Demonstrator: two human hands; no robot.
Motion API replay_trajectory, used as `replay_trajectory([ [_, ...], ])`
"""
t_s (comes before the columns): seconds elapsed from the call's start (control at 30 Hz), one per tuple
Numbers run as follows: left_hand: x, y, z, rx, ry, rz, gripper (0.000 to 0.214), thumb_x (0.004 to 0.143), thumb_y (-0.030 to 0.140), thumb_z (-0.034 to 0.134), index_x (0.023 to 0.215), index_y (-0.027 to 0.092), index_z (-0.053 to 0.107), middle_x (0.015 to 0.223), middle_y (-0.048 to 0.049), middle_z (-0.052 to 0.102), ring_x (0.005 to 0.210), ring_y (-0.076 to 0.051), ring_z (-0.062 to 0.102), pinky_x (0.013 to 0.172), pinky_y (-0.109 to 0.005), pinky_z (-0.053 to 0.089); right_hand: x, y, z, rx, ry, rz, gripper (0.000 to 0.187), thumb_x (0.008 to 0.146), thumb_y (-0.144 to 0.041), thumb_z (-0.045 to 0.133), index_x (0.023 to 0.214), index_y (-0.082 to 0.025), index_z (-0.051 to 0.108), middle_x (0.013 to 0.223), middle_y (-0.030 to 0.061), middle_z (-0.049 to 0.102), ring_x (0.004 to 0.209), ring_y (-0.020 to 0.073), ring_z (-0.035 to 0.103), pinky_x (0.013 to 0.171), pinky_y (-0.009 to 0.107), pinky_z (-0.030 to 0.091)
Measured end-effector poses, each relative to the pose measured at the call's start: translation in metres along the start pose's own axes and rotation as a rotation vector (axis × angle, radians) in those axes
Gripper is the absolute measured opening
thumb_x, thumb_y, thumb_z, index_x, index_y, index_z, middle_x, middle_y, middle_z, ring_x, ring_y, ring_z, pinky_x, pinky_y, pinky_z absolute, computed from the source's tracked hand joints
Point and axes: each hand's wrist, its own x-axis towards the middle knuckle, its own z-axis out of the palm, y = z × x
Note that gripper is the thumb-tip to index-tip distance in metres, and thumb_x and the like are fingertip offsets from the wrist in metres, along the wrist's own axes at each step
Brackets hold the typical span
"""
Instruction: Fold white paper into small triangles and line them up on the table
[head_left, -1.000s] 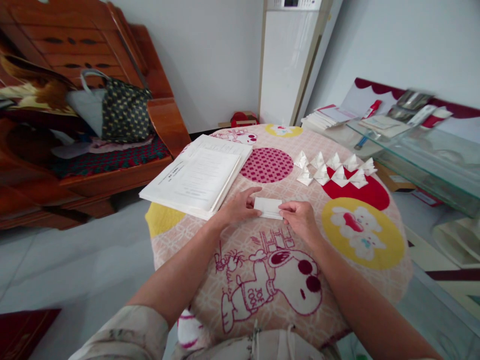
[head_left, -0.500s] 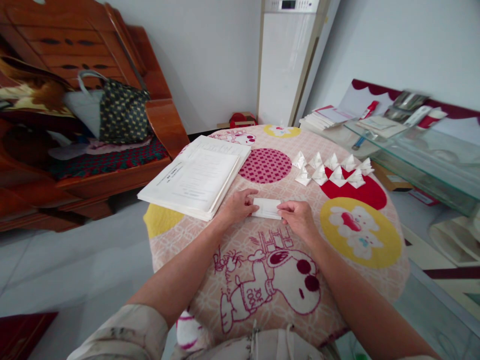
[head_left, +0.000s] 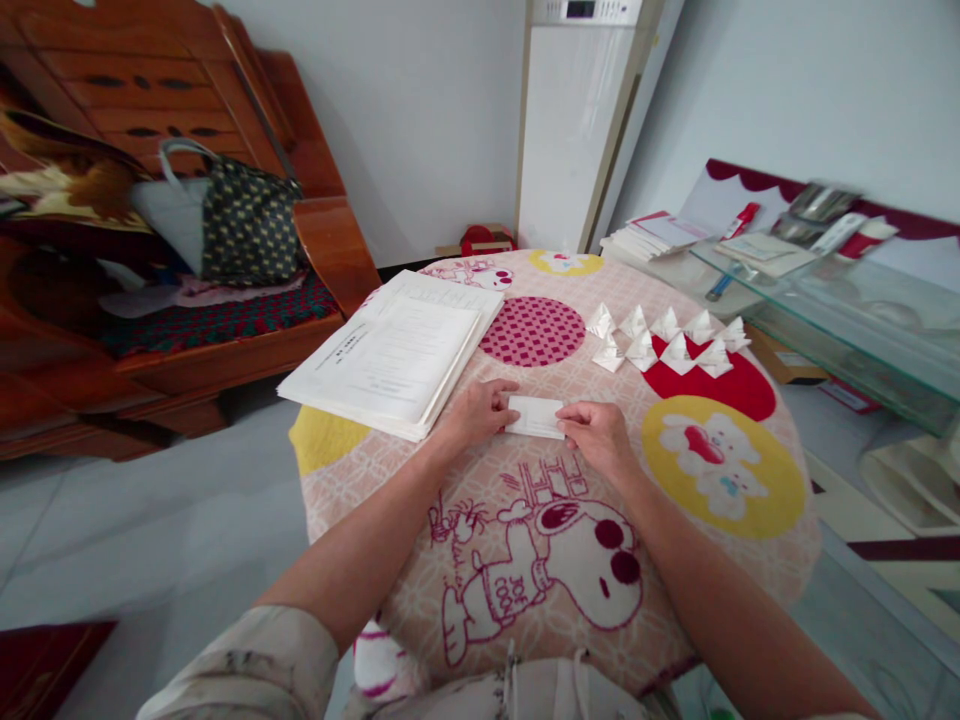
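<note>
A small folded sheet of white paper lies flat over the table, stretched between my two hands. My left hand pinches its left end, thumb on top. At the right end, my right hand grips the edge between thumb and fingers. To the left is a stack of printed paper sheets, close to my left hand. Several folded white paper pieces with pointed tips stand in two rows beyond my right hand.
The round table wears a patterned pink cloth. On the right, a glass shelf unit holds papers, a red marker and bowls. A wooden bench with a dotted bag stands left. A tall white cabinet unit is behind.
Almost nothing differs. Both hands keep their hold on the folded paper at the same place; the whole view has shifted very slightly.
</note>
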Motion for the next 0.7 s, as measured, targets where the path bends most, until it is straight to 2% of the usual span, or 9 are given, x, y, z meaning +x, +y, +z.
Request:
replay_trajectory([
  [0.7, -0.0007, 0.0003, 0.0000, 0.027, 0.013, 0.005, 0.057, 0.076, 0.014, 0.064, 0.133, 0.010, 0.057, 0.055, 0.0092, 0.052, 0.049, -0.008, 0.047, 0.051, -0.020, 0.034, -0.0003, 0.0007, -0.0012, 0.005, -0.013, -0.010, 0.025, 0.069, -0.027, 0.063, 0.084, -0.013, 0.076, 0.062, 0.0027, 0.069, 0.046, 0.0126, 0.057, 0.045, 0.023, 0.043],
])
